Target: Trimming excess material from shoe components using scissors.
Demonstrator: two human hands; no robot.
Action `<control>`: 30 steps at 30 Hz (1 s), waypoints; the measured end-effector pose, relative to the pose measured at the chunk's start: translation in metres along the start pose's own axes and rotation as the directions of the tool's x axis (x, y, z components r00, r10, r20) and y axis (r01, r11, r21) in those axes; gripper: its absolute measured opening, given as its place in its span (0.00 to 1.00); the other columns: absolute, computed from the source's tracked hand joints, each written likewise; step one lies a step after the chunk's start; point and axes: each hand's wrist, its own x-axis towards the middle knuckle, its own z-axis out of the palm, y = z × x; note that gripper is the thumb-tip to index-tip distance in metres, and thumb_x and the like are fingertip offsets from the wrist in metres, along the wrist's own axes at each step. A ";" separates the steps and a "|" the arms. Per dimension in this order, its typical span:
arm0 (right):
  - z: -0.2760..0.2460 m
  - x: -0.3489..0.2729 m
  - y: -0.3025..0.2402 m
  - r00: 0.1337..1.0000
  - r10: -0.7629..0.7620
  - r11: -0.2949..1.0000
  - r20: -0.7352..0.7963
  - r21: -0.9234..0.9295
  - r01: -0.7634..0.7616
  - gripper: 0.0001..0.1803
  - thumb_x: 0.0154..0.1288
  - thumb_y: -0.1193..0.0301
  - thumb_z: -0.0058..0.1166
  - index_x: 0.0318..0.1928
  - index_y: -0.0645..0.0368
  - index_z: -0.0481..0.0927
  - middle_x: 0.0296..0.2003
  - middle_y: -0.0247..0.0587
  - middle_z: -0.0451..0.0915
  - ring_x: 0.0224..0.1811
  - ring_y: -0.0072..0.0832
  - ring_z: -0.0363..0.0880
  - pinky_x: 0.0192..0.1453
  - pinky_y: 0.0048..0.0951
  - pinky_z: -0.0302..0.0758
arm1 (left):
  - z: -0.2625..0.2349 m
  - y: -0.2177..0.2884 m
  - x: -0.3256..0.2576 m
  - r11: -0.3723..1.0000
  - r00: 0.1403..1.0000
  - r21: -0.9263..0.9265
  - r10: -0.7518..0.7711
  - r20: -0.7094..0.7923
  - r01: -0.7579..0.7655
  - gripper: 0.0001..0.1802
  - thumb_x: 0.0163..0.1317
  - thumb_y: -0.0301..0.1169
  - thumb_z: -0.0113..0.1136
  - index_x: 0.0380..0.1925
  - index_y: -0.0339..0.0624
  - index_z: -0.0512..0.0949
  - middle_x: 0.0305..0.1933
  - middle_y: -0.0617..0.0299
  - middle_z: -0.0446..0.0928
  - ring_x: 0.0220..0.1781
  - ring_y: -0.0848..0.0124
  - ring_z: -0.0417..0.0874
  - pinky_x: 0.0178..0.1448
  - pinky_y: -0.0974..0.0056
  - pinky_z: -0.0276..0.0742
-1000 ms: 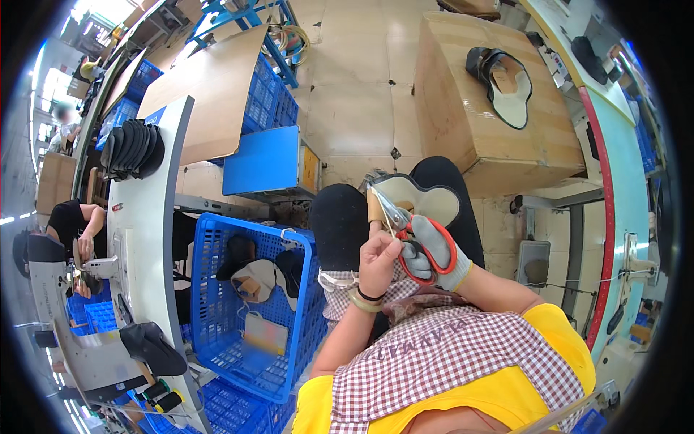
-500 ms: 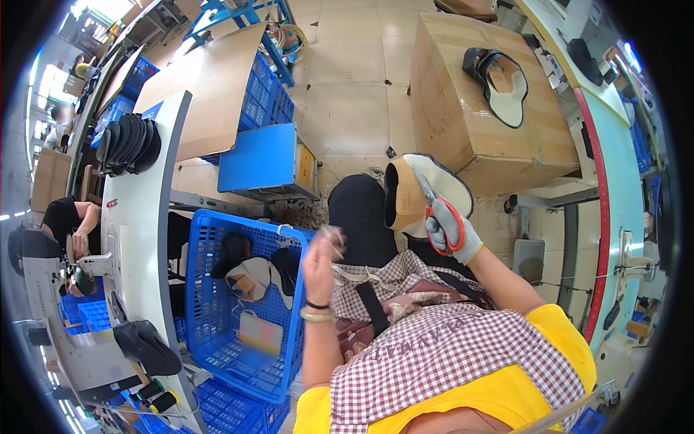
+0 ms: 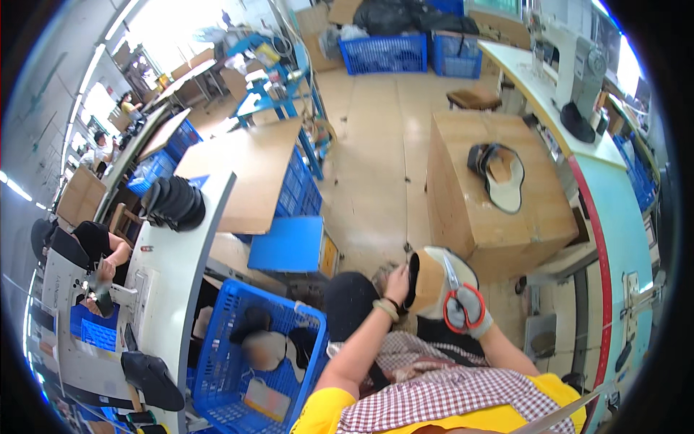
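A shoe upper, tan and white inside with a dark rim, sits above my lap near my knees. At its left edge is my left hand, bare with a bracelet on the wrist; its fingers are closed at the dark rim. My right hand, in a grey-white glove, is closed around red-handled scissors. The scissor blades point up and lie across the upper's pale inner side. Whether the gloved fingers also grip the upper is hidden.
Left of me stands a blue crate holding several shoe uppers. Another upper lies on a large cardboard box ahead. A white sewing table is at left, where another person's hands work. A light green table stands at right.
My left hand has moved from beside the crate over to the upper's left edge. The view has tilted up, showing more of the room. The scissors stay in my right hand.
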 end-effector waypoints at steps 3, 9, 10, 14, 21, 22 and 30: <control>-0.023 -0.016 -0.002 0.993 0.051 0.998 -0.110 0.037 -0.047 0.25 0.69 0.51 0.44 0.22 0.58 0.69 0.10 0.34 0.63 0.08 0.23 0.61 0.11 0.23 0.57 | 0.030 0.023 -0.016 0.995 0.996 -0.040 -0.091 -0.025 0.090 0.20 0.69 0.42 0.48 0.39 0.33 0.76 0.30 0.58 0.77 0.31 0.71 0.73 0.38 0.64 0.70; -0.085 -0.014 -0.017 0.921 -0.275 0.958 -0.276 -0.161 0.238 0.14 0.70 0.61 0.44 0.49 0.56 0.72 0.14 0.31 0.65 0.07 0.20 0.59 0.09 0.23 0.56 | 0.028 0.085 -0.052 0.866 0.917 -0.351 -0.250 0.311 0.355 0.16 0.70 0.45 0.50 0.47 0.45 0.74 0.28 0.73 0.70 0.23 0.83 0.67 0.22 0.76 0.61; -0.080 -0.006 -0.020 0.940 -0.241 0.966 -0.240 -0.152 0.209 0.14 0.70 0.61 0.44 0.49 0.56 0.72 0.14 0.31 0.65 0.07 0.20 0.59 0.09 0.23 0.56 | 0.021 0.082 -0.055 0.866 0.913 -0.375 -0.194 0.358 0.332 0.16 0.69 0.44 0.51 0.46 0.45 0.73 0.28 0.73 0.70 0.22 0.84 0.67 0.22 0.76 0.61; -0.107 0.010 -0.001 0.704 -0.453 0.778 -0.547 -0.628 0.013 0.19 0.70 0.65 0.42 0.58 0.58 0.69 0.21 0.27 0.70 0.14 0.17 0.66 0.15 0.20 0.63 | 0.019 0.100 -0.059 0.742 0.813 -0.526 -0.046 0.580 0.417 0.18 0.65 0.38 0.59 0.50 0.41 0.73 0.41 0.68 0.78 0.38 0.81 0.77 0.41 0.74 0.73; -0.140 0.027 0.035 0.904 -0.203 0.891 -0.375 -0.454 0.012 0.23 0.62 0.71 0.51 0.58 0.63 0.72 0.43 0.40 0.78 0.46 0.26 0.74 0.50 0.28 0.71 | 0.008 0.136 -0.080 0.726 0.613 -0.520 0.173 0.771 0.450 0.25 0.59 0.30 0.64 0.56 0.38 0.69 0.50 0.61 0.78 0.50 0.72 0.79 0.59 0.64 0.72; -0.126 0.026 0.028 0.923 -0.162 0.897 -0.348 -0.441 -0.009 0.23 0.61 0.72 0.50 0.58 0.62 0.72 0.43 0.38 0.78 0.44 0.26 0.74 0.49 0.28 0.72 | 0.006 0.145 -0.083 0.830 0.527 -0.444 0.225 0.820 0.337 0.26 0.59 0.29 0.64 0.56 0.38 0.68 0.49 0.60 0.78 0.51 0.70 0.79 0.59 0.64 0.72; -0.109 0.018 0.008 0.982 -0.182 0.928 -0.045 0.322 0.187 0.28 0.73 0.54 0.38 0.65 0.59 0.63 0.58 0.53 0.72 0.56 0.44 0.76 0.58 0.43 0.76 | 0.023 0.209 -0.111 0.644 0.621 -0.611 0.259 0.740 0.460 0.23 0.57 0.29 0.66 0.52 0.39 0.70 0.44 0.58 0.79 0.46 0.65 0.82 0.54 0.60 0.76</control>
